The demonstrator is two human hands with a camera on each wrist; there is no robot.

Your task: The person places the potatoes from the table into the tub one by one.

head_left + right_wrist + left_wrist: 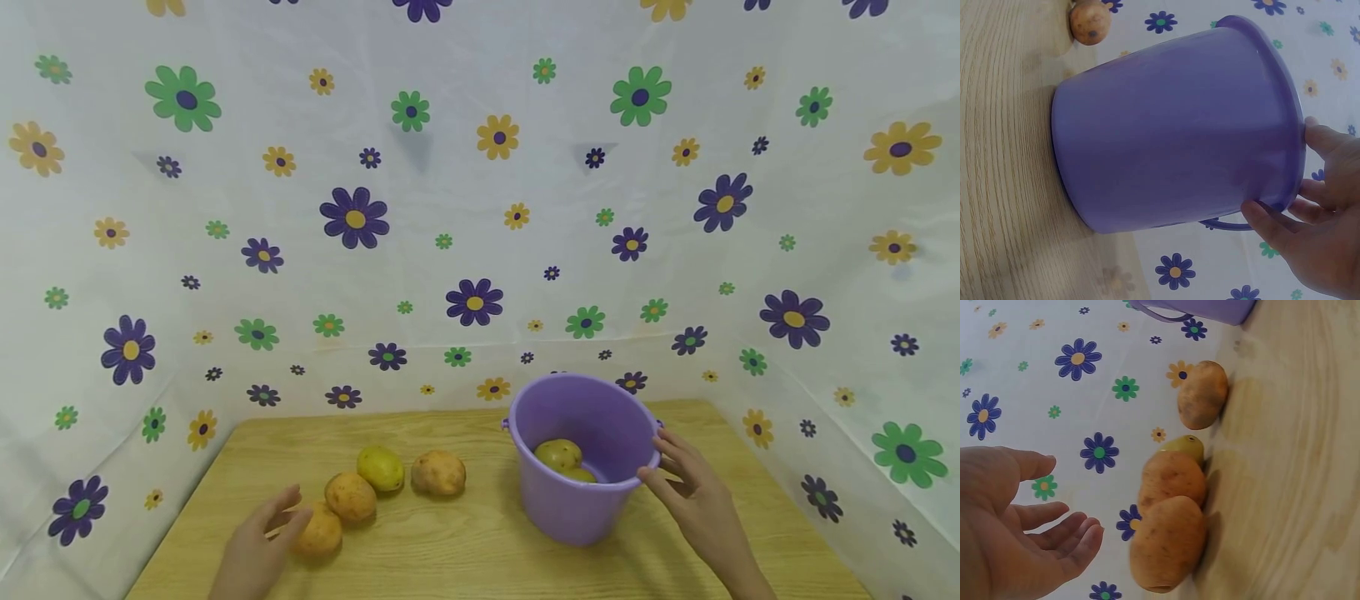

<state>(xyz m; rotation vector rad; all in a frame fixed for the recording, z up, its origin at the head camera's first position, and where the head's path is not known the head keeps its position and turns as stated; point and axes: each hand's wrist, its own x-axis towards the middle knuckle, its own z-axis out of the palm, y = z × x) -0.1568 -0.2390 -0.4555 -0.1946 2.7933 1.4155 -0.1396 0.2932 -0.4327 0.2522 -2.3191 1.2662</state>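
Potatoes (351,497): three sat on the counter (420,567), left of the purple bucket (573,510). Nearest potato (322,533) seemed to touch the middle potato (1171,478); a yellow-green fruit (381,468), maybe a mango, sat just behind that, and the farthest potato (439,473) lay beside the fruit, nearer the bucket. Two yellow-green pieces (558,454) were inside the bucket, which stood on the counter, apparently upright.

Left hand (258,542) was near the nearest potato, fingers apart and slightly bent, nothing in them; left wrist view showed a gap to it. Right hand (693,500) held the rim (1291,97), fingers spread and bent about its edge near the handle lug (660,424).

Step in hand looked like a left-hand reach for the nearest potato. Doing it well, as judged, called for thumb and fingers on opposite sides of its middle; a grip by the tips alone might have rolled it into its neighbour. A straight lift, before any sideways move, would have spared the middle potato a knock. Right hand probably needed just light, steady pressure, since a hard pull on the rim could have tipped the bucket.
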